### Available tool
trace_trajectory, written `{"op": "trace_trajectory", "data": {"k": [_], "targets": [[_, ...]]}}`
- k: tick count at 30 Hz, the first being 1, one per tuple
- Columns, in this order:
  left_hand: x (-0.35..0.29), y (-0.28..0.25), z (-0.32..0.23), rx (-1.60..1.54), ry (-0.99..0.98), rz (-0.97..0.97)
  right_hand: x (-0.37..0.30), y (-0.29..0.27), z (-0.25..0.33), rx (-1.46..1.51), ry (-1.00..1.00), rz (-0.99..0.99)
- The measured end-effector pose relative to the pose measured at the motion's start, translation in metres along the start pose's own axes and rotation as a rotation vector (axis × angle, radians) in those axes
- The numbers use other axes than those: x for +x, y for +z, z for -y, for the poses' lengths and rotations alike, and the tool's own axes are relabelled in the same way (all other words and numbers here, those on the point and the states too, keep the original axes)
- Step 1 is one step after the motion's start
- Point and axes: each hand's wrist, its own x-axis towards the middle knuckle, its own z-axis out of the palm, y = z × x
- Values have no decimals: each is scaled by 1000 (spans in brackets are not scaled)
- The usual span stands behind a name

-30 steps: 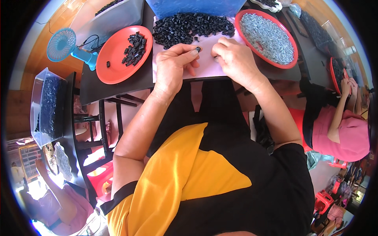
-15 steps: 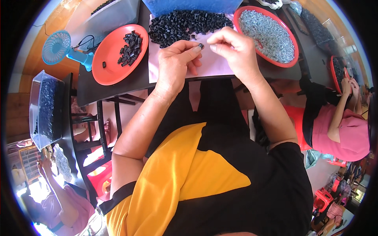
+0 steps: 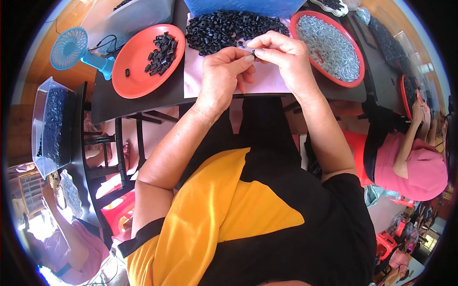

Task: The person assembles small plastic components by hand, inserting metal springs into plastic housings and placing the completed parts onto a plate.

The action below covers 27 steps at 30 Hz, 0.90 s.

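Note:
Over the pink sheet, my left hand pinches a small black plastic part between thumb and forefinger. My right hand meets it there, thumb and forefinger pressed together at the part; whatever they hold is too small to make out. Just beyond both hands spreads a heap of small black plastic parts. On the left, a red plate carries a cluster of black pieces, one lying apart. To the right, another red plate is full of small shiny metal pieces.
A blue bin stands behind the heap. A small blue fan and a translucent tub are at the left. Co-workers sit at the right and lower left. A clear box of dark parts stands at the far left.
My right hand has come left and down, closing the gap, so its fingertips now meet the part in my left hand. The view has shifted slightly.

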Motion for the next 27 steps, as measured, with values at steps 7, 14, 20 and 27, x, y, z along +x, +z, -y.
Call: {"op": "trace_trajectory", "data": {"k": [7, 14, 20, 27], "targets": [[-3, 0, -6, 64, -33, 64, 2, -13, -6, -166, -214, 151], [-2, 2, -5, 30, -54, 58, -4, 3, -5, 40, -137, -53], [-3, 1, -5, 26, -41, 40, -10, 9, -8, 84, -144, -117], [-6, 4, 0, 33, -4, 16, -13, 27, -16, 108, -201, -262]]}}
